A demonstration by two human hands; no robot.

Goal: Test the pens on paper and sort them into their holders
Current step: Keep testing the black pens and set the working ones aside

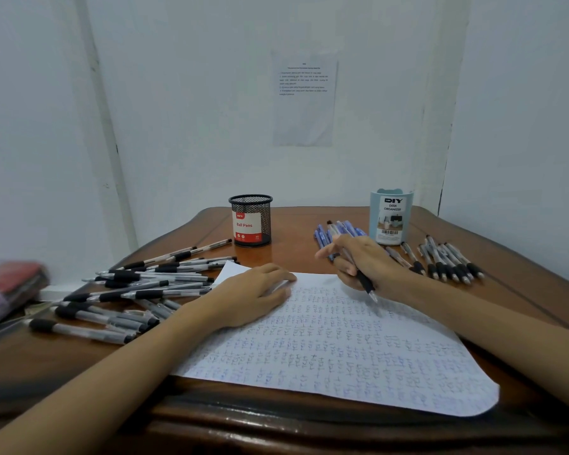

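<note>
The right hand gripped a clear ballpoint pen with a black rubber grip, its tip down at the scribble-covered white paper sheet on the brown wooden bench. The left hand lay released, flat on the sheet's far left corner. A black mesh holder and a pale blue plastic holder stood behind.
</note>
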